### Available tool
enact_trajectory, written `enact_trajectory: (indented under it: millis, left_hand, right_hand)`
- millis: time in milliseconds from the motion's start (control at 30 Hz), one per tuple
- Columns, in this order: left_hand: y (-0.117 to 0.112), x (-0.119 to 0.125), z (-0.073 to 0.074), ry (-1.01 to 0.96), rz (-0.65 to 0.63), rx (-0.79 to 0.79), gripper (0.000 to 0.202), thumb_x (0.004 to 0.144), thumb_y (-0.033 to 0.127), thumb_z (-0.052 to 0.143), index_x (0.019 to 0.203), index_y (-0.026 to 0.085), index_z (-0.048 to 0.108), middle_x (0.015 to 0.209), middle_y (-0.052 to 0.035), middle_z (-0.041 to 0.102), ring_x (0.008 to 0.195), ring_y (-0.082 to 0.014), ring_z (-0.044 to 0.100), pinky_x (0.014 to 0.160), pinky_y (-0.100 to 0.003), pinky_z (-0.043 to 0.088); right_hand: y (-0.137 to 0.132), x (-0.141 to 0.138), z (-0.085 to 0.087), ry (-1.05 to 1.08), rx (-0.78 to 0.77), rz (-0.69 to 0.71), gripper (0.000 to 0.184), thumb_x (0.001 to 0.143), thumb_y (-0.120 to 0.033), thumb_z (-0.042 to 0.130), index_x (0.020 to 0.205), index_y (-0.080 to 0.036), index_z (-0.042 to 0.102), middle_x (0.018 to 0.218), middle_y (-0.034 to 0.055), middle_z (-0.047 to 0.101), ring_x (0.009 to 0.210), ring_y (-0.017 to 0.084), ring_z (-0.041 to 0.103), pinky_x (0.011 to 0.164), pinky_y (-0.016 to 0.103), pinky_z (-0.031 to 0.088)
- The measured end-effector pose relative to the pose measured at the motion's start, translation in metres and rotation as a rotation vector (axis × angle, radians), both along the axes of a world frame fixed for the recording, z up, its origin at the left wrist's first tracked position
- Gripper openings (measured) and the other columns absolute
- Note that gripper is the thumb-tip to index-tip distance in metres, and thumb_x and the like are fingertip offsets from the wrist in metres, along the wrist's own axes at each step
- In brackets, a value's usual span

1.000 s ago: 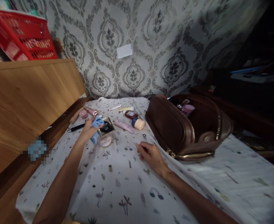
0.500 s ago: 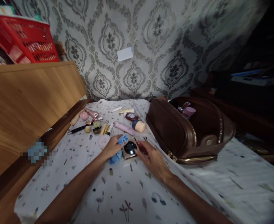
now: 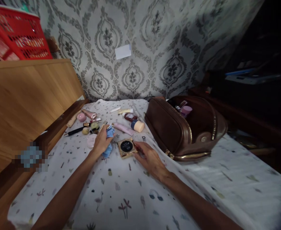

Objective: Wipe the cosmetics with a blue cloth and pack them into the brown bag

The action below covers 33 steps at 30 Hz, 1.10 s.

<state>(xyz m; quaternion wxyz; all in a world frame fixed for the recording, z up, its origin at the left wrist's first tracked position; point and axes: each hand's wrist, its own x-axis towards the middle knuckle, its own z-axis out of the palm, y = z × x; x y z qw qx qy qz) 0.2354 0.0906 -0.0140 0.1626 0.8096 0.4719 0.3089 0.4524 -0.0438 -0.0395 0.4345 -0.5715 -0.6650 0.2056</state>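
Note:
A square gold compact with a round black centre (image 3: pixel 126 146) is at the middle of the printed sheet (image 3: pixel 116 179). My right hand (image 3: pixel 150 157) grips its right edge between thumb and fingers. My left hand (image 3: pixel 102 140) is closed on a blue cloth (image 3: pixel 107 150), to the left of the compact and apart from it. Part of the cloth hangs below the fingers. Beside the left hand lies a round pale pink container (image 3: pixel 91 141), partly covered by the hand. Just behind lie a lilac tube (image 3: pixel 123 128) and a peach bottle with a navy band (image 3: pixel 138 126).
An open brown leather bag (image 3: pixel 169 127) stands on the right, with a purple item (image 3: pixel 186 110) inside. Several cosmetics, among them a black pencil (image 3: pixel 76 132) and a pink sponge (image 3: pixel 81 117), lie at the back left. A wooden headboard (image 3: pixel 32 99) bounds the left, a patterned wall the back.
My left hand has moved left with the cloth, away from the compact. The compact, still in my right hand, now shows its whole top. The view has shifted slightly.

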Motion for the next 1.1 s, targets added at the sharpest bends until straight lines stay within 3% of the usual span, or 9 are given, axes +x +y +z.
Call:
enact_trajectory:
  millis: [100,200,367,467,633,733,900,1100]
  left_hand:
    - [-0.016,0.014,0.0,-0.016,-0.189,0.036,0.063,0.093,0.044,0.056,0.146,0.018,0.034,0.146,-0.0173,0.048,0.135,-0.0299,0.047,0.112,-0.047,0.038]
    - [-0.031,0.027,0.004,0.187,-0.415,-0.032,0.072,0.09,0.055,0.061,0.147,0.017,0.039,0.148,-0.0189,0.047,0.137,-0.0336,0.044,0.113,-0.049,0.036]
    - [-0.033,0.029,0.012,0.42,-0.533,-0.082,0.093,0.073,0.063,0.075,0.147,0.017,0.042,0.15,-0.0199,0.046,0.138,-0.0385,0.043,0.111,-0.053,0.035]
    - [-0.031,0.026,0.016,0.456,-0.559,-0.069,0.101,0.068,0.06,0.08,0.149,0.017,0.038,0.15,-0.0195,0.046,0.136,-0.0387,0.044,0.11,-0.051,0.037]
    - [-0.037,0.026,0.021,0.514,-0.54,-0.002,0.089,0.07,0.045,0.079,0.144,0.012,0.043,0.128,-0.0171,0.059,0.119,-0.0352,0.053,0.101,-0.045,0.044]
    - [-0.038,0.025,0.02,0.49,-0.51,0.015,0.088,0.07,0.045,0.077,0.145,0.017,0.043,0.12,-0.0133,0.061,0.114,-0.0341,0.055,0.097,-0.043,0.046]
    - [-0.04,0.027,0.019,0.389,-0.522,0.051,0.094,0.071,0.045,0.079,0.15,0.023,0.033,0.132,-0.0134,0.057,0.119,-0.0339,0.053,0.102,-0.045,0.043]
    - [-0.042,0.033,0.011,0.375,-0.491,0.154,0.104,0.068,0.053,0.081,0.152,0.021,0.029,0.134,-0.0154,0.054,0.119,-0.0359,0.052,0.103,-0.05,0.041]
  right_hand:
    - [0.002,0.001,-0.004,-0.011,0.004,-0.011,0.04,0.084,-0.024,0.06,0.123,-0.019,0.063,0.117,0.0111,0.07,0.104,0.026,0.065,0.093,0.043,0.053]
    - [0.002,0.0,-0.004,-0.012,-0.012,-0.023,0.042,0.082,-0.022,0.061,0.124,-0.02,0.062,0.116,0.01,0.07,0.104,0.025,0.066,0.094,0.041,0.052]
    - [0.001,-0.001,-0.001,-0.027,-0.032,-0.024,0.04,0.083,-0.024,0.062,0.123,-0.017,0.062,0.113,0.0105,0.07,0.105,0.025,0.064,0.094,0.04,0.051]
    - [0.001,-0.001,-0.002,-0.039,-0.02,-0.008,0.044,0.081,-0.021,0.065,0.124,-0.02,0.061,0.114,0.0097,0.069,0.106,0.025,0.063,0.095,0.041,0.05]
    - [0.001,-0.002,-0.002,-0.032,-0.039,0.004,0.047,0.079,-0.02,0.068,0.126,-0.022,0.059,0.114,0.0089,0.069,0.109,0.025,0.062,0.096,0.041,0.049]
    - [0.0,-0.003,0.0,-0.007,-0.061,0.007,0.048,0.081,-0.022,0.068,0.128,-0.023,0.058,0.116,0.0088,0.069,0.111,0.025,0.062,0.096,0.041,0.05]
    - [0.001,-0.001,0.005,0.112,-0.162,-0.033,0.061,0.081,-0.03,0.07,0.138,-0.019,0.051,0.119,0.0119,0.07,0.105,0.025,0.066,0.089,0.04,0.052]
    - [0.006,0.004,0.002,0.37,-0.166,0.12,0.051,0.085,-0.043,0.066,0.128,-0.016,0.058,0.101,0.009,0.077,0.087,0.023,0.071,0.079,0.036,0.055]
